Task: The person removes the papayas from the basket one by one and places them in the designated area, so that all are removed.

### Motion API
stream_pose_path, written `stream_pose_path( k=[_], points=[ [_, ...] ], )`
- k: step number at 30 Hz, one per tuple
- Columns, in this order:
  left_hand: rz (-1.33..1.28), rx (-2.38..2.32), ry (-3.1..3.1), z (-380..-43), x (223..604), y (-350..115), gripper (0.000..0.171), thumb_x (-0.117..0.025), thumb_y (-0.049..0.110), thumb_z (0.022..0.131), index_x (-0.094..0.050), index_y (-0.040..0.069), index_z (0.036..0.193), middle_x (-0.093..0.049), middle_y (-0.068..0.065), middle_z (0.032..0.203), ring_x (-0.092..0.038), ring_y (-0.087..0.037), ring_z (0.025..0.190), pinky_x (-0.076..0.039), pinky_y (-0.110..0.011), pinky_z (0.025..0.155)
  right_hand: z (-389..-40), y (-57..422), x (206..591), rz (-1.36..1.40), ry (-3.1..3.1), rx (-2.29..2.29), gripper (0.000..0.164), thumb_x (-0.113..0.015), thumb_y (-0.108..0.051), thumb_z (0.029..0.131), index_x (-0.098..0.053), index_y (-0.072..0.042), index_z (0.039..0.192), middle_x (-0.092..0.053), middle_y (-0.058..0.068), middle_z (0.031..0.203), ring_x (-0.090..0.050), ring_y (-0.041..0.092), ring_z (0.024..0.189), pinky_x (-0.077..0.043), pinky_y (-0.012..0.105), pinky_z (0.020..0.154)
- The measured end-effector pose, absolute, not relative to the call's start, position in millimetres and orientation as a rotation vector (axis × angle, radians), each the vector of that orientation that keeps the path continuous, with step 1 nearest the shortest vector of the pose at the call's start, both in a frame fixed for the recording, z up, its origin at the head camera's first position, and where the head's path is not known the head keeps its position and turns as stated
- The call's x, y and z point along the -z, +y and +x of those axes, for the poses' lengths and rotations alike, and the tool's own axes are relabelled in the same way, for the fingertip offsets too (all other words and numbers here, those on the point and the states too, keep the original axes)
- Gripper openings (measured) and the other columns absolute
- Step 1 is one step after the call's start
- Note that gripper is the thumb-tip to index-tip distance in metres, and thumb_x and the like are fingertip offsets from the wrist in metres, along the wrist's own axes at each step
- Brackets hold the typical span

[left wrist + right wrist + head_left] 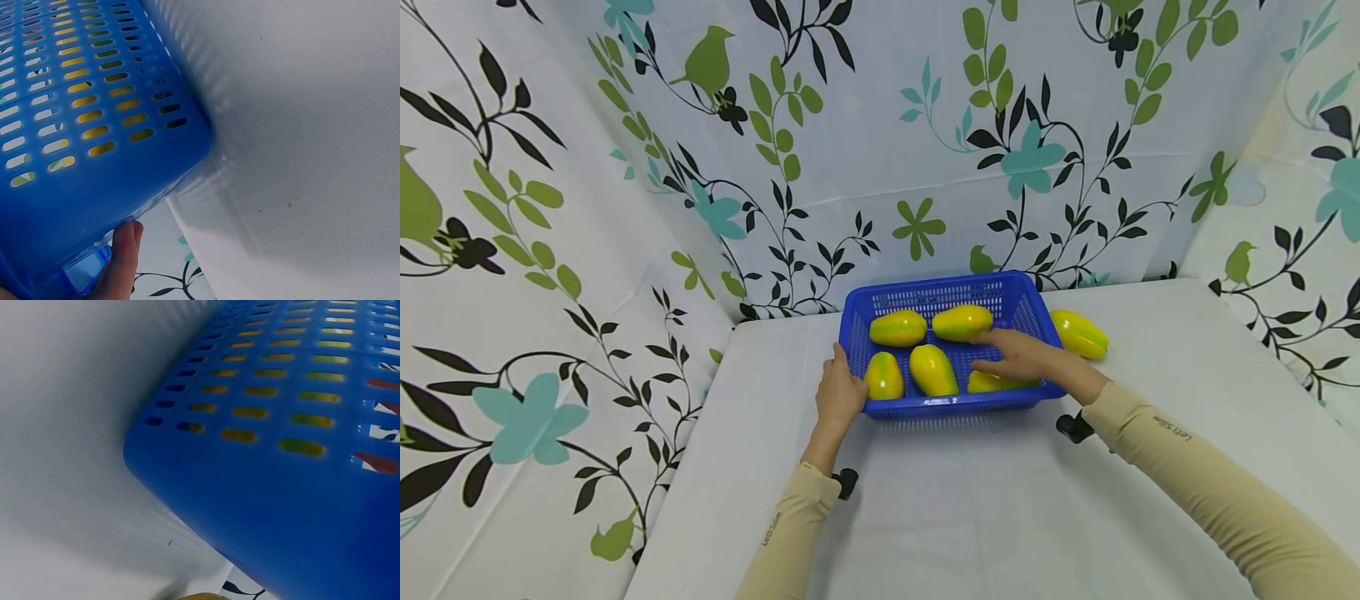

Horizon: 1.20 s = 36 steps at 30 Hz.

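1. Blue basket (966,406) is set on a white table (917,508), its long side running across in front of the person.
2. Five yellow-green fruits are held in it: back-left fruit (898,328), back-right fruit (962,322), front-left fruit (884,377), front-middle fruit (934,371) and front-right fruit (996,382).
3. The basket's left end is gripped by the left hand (841,390); in the left wrist view a finger is seen laid against the outside of the wall.
4. The right hand (1017,356) is held over the basket's right part, fingers extended and apart, nothing grasped. Front-right fruit is partly covered beneath it; back-right fruit lies just beside its fingertips. Whether contact is made cannot be told.
5. A loose fruit (1078,334) is seen outside, on the table just beyond the basket's right end, near the right forearm.
6. Both forearms are covered by beige sleeves (1210,475); a small black device (1075,427) is worn at each wrist.
7. The table is backed and flanked by patterned cloth (865,167).
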<state>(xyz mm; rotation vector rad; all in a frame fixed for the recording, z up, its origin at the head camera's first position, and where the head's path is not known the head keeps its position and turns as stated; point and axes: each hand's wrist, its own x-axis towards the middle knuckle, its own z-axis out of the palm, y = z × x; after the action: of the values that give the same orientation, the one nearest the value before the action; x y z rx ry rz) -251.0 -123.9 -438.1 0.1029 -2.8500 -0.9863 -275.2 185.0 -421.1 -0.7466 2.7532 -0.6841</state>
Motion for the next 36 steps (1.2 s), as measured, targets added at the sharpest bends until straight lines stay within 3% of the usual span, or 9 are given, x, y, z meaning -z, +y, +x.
stream_pose_path(
  k=[20, 36],
  points=[
    [0.114, 0.991, -2.850, -251.1, 438.3, -124.1, 0.071, -0.053, -0.003, 0.086, -0.025, -0.008, 0.152, -0.049, -0.034, 0.132, -0.061, -0.047, 0.106, -0.051, -0.059, 0.085, -275.9, 184.2, 433.2, -0.719, 2.582, 0.549, 0.068, -0.056, -0.052, 0.094, -0.051, -0.003, 0.141, -0.051, 0.021, 0.142, -0.045, 0.042, 0.131, -0.032, 0.059, 0.108],
    [0.114, 1.004, -2.854, -250.7, 436.7, -124.3, 0.072, -0.053, -0.003, 0.086, -0.025, -0.008, 0.152, -0.049, -0.034, 0.133, -0.061, -0.046, 0.107, -0.050, -0.059, 0.087, -276.2, 182.8, 429.1, -0.743, 2.542, 0.589, 0.061, -0.056, -0.045, 0.097, -0.052, -0.002, 0.140, -0.054, 0.019, 0.139, -0.048, 0.039, 0.126, -0.033, 0.059, 0.108]
  ],
)
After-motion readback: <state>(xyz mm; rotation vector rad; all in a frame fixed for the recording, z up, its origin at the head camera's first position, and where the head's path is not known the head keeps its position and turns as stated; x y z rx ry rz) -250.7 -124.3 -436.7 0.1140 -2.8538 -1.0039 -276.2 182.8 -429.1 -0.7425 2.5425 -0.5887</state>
